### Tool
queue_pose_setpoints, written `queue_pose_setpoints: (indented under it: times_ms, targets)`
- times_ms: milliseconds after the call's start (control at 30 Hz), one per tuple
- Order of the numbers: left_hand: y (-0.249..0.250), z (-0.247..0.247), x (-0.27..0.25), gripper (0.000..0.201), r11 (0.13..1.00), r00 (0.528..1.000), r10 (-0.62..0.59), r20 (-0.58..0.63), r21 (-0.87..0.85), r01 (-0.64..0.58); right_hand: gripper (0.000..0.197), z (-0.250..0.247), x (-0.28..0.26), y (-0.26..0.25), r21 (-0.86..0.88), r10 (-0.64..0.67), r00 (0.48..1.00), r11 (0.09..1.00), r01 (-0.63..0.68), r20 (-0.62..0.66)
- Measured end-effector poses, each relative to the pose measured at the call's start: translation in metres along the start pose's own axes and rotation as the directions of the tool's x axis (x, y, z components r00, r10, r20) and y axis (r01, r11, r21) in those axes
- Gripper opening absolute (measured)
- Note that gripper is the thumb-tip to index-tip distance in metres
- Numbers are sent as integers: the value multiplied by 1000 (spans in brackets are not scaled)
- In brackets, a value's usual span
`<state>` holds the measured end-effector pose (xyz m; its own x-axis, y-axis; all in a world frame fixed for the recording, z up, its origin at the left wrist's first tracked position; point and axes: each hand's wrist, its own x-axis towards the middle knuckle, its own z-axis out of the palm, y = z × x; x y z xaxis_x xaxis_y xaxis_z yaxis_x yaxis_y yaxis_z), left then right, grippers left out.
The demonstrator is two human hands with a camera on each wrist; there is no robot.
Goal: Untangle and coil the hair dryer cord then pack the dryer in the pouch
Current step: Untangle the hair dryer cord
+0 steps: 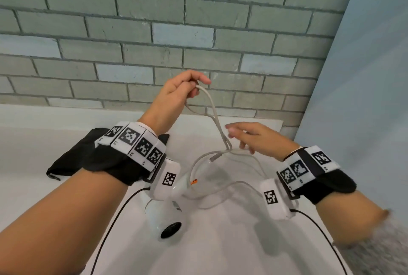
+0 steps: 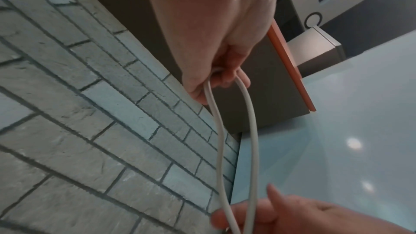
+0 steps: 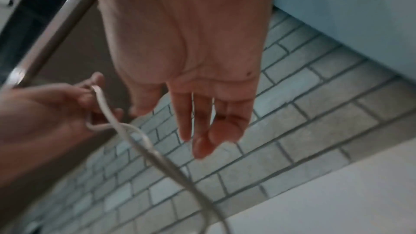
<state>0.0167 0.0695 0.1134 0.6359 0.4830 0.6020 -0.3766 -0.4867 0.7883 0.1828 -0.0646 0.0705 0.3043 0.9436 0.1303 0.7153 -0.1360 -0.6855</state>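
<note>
The left hand (image 1: 176,91), raised, pinches a loop of the thin pale-grey rubber cord (image 1: 217,124); the right hand (image 1: 254,137) hovers with fingers spread and relaxed just beside the crossing strands, holding nothing; best to draw the loop up slowly and feed slack through the knot; the white plastic hair dryer (image 1: 167,217) lies on the white bench (image 1: 231,241) below the left wrist; the black fabric pouch (image 1: 72,159) lies under that wrist.
</note>
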Motion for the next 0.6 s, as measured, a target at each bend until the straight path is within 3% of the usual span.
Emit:
queue_pose_setpoints:
  times_ms: [67, 167, 267, 333, 400, 467, 533, 600]
  targets:
    - [6, 2, 4, 30, 999, 999, -10, -39, -39, 9, 26, 8, -1, -8, 23, -49, 993, 999, 47, 104]
    - [9, -2, 6, 23, 999, 992, 10, -128, -32, -14, 17, 12, 1, -9, 12, -109, 994, 994, 110, -5]
    - [6, -10, 5, 31, 973, 976, 105, -190, 221, -62, 13, 12, 3, -14, 142, -147, 980, 976, 166, -133]
    - [3, -12, 5, 42, 903, 962, 131, -240, 428, -16, 12, 13, 6, -20, 199, -173, 963, 956, 215, -209]
    - [0, -9, 0, 49, 888, 914, 180, -364, 460, 8, 11, 15, 10, -27, 257, -185, 945, 932, 255, -268]
    - [-6, -7, -7, 26, 909, 847, 217, -485, 417, 6, 11, 15, 13, -31, 287, -195, 937, 916, 280, -290]
    - [-17, -9, -10, 9, 956, 860, 25, -510, 265, 129, 11, 14, 15, -33, 295, -208, 938, 911, 290, -279]
    - [-26, -12, -13, 16, 940, 871, -319, -374, -8, 341, 13, 11, 15, -34, 308, -215, 939, 904, 296, -269]
